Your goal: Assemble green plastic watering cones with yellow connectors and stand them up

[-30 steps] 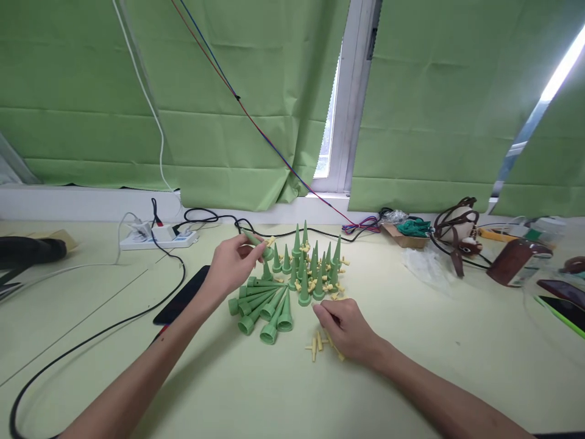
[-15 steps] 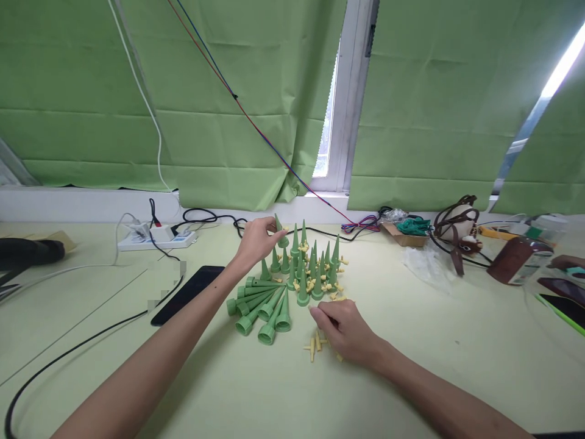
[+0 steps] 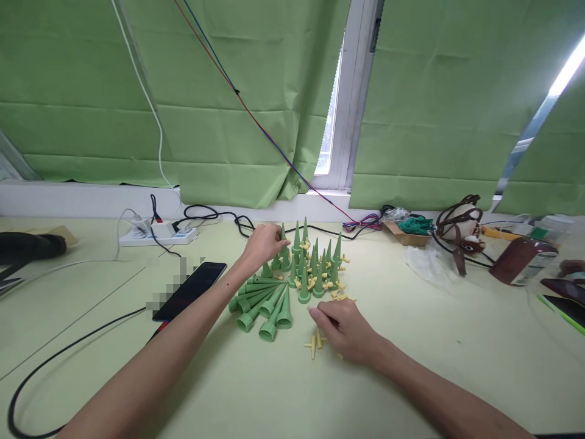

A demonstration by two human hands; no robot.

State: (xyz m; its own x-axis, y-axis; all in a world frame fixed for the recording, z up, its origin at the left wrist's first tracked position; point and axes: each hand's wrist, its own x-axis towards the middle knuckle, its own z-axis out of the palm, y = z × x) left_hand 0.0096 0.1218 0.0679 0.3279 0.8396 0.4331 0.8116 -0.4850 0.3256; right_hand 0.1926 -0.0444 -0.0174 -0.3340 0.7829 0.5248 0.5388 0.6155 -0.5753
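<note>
My left hand is at the back left of a group of upright green plastic spikes. Its fingers are closed around the lower part of one green spike, whose pointed tip shows above them. In front of the group, my right hand rests low over the table with fingers curled in; whatever they may hold is hidden. Small yellow T-shaped valve pieces lie beside and partly under it. Other yellow pieces are among the upright spikes. More green spikes lie fanned out on the left, their round hollow ends facing me.
A black phone lies left of the spikes, by my left forearm. Behind it are a white power strip and black cables. Toward the right stand a cardboard box, a plastic bag and a brown container. Another person's hand shows at the far right.
My left hand has lowered slightly and shifted right with the green spike, bringing it down among the others. My right hand has stayed in place. The view has tilted a little.
</note>
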